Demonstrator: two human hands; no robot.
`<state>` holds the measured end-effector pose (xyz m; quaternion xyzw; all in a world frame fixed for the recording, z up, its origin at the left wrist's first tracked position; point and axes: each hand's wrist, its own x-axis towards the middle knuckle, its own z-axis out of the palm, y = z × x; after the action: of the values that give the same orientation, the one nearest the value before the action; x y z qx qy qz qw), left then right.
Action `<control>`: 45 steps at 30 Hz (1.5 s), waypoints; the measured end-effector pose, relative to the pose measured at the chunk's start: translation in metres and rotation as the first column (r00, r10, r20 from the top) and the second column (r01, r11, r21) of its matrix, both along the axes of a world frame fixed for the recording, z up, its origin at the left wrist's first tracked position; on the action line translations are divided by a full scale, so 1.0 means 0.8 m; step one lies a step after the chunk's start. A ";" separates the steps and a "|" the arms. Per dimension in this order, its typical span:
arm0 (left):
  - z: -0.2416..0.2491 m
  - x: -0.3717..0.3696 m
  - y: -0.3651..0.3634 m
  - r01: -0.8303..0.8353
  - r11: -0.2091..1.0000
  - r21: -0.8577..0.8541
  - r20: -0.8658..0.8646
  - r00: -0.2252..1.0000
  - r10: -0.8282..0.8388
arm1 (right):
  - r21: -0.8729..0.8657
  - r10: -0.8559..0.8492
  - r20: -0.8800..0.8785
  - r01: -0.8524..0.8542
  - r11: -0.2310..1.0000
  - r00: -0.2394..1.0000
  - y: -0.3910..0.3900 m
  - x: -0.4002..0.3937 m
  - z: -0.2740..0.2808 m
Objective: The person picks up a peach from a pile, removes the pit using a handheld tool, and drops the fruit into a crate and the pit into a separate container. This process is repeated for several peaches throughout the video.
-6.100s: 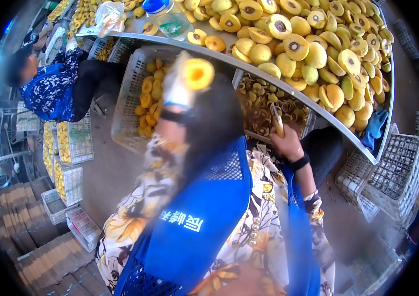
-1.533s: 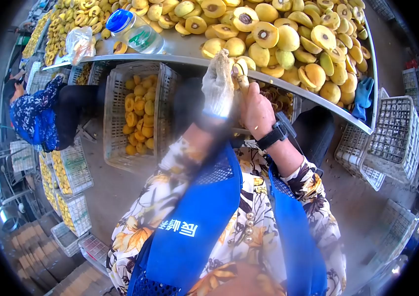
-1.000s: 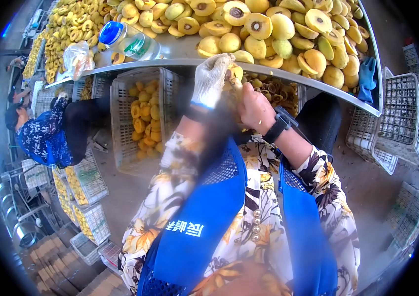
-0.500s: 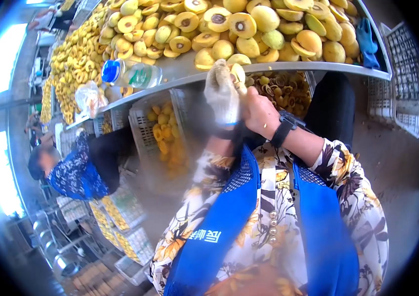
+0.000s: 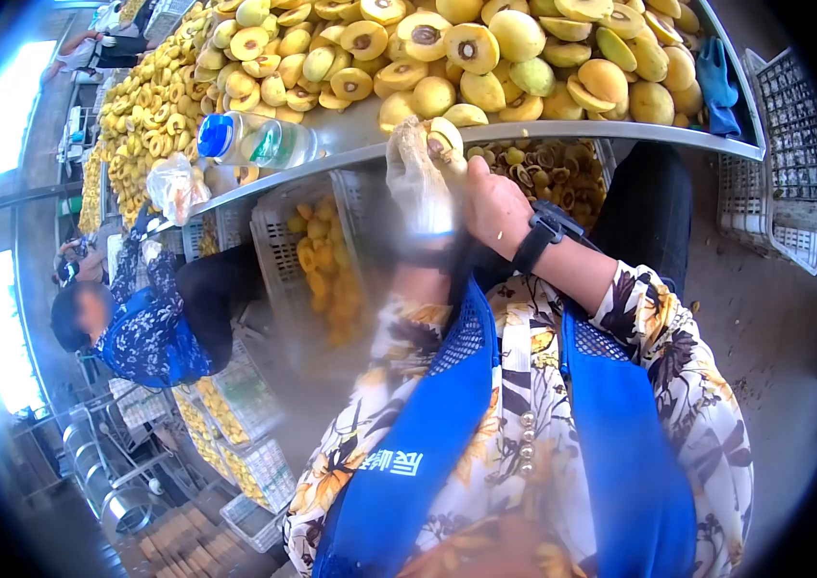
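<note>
My left hand (image 5: 416,188), in a whitish work glove, grips a halved yellow peach (image 5: 445,141) at the metal table's front edge (image 5: 360,154). The cut face with its brown centre shows above the fingers. Close against it on the right is my right hand (image 5: 497,207), bare, with a black band at the wrist. Its fingers are curled closed near the fruit; whatever they hold is hidden. Just beyond the hands lies a large heap of halved peaches (image 5: 480,91). Below the table edge, a container holds brownish pits and scraps (image 5: 557,183).
A blue-capped plastic bottle (image 5: 259,143) lies on the table near a clear plastic bag (image 5: 175,189). A blue glove (image 5: 716,87) hangs at the right rim. White crates (image 5: 793,144) stand right; a crate of peaches (image 5: 322,255) sits below left. A co-worker (image 5: 153,337) sits at left.
Both hands have shifted slightly left, and the peach half has turned so more of its cut face shows. The co-worker at left has moved an arm toward the table.
</note>
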<state>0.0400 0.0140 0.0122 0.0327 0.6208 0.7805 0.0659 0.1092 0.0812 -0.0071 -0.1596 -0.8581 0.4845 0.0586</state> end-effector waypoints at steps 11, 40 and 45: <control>-0.009 -0.001 0.006 0.093 0.994 0.050 0.019 0.995 -0.094 | 0.017 -0.032 0.103 0.030 0.999 0.994 0.000 0.003 0.001; -0.039 -0.006 -0.004 0.045 0.967 0.249 0.044 0.997 -0.058 | 0.213 0.004 0.017 -0.007 0.977 1.000 0.006 0.008 0.005; -0.041 -0.016 -0.012 0.061 0.957 0.282 0.164 0.980 -0.111 | 0.157 0.035 0.063 -0.045 0.987 0.997 0.000 0.009 -0.003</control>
<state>0.0271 0.0043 -0.0204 -0.0014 0.4955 0.8555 0.1501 0.1167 0.0808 -0.0092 -0.1516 -0.8982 0.4110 0.0357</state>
